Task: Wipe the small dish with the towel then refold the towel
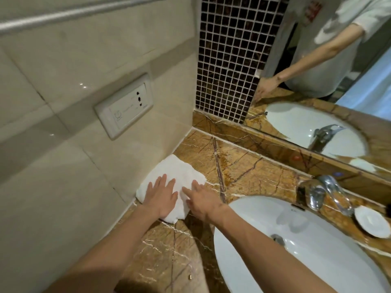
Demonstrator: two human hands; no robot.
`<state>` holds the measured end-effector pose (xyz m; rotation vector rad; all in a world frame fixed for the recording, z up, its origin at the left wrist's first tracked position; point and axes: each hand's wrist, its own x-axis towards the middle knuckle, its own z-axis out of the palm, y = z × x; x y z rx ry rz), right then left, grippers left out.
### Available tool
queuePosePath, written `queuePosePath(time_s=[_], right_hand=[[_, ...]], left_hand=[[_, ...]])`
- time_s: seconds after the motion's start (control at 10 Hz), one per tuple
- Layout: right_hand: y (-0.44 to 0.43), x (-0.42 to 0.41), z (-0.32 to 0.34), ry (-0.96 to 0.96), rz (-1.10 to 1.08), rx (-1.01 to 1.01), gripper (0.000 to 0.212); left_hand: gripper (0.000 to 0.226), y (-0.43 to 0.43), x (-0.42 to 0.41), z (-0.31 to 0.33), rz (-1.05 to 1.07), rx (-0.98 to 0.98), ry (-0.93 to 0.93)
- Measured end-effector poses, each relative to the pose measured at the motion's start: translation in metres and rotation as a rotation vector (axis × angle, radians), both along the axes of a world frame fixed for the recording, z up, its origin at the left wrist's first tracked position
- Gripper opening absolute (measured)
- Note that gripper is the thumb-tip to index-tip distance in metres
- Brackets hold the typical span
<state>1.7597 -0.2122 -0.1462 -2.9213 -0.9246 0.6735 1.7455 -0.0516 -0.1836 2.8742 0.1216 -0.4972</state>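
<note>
A white towel (pixel 175 172) lies folded flat on the brown marble counter (pixel 243 166), pushed against the left wall. My left hand (pixel 159 197) rests palm down on its near half, fingers spread. My right hand (pixel 201 200) lies flat on the towel's right edge, fingers stretched toward the left. Neither hand grips anything. The small white dish (pixel 371 222) stands on the counter at the far right, beside the tap, apart from both hands.
A white oval sink (pixel 296 240) fills the counter's right side, with a chrome tap (pixel 323 191) behind it. A wall socket plate (pixel 124 106) sits on the tiled left wall. A mirror (pixel 338 81) and dark mosaic tiles (pixel 230 60) back the counter.
</note>
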Motion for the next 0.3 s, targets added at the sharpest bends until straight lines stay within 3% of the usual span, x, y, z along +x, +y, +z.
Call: queuePosePath(time_s=[0.3], right_hand=[[-0.042, -0.050, 0.049, -0.092, -0.175, 0.215, 0.032]], left_hand=[[0.043, -0.005, -0.046, 0.060, 0.065, -0.161, -0.254]])
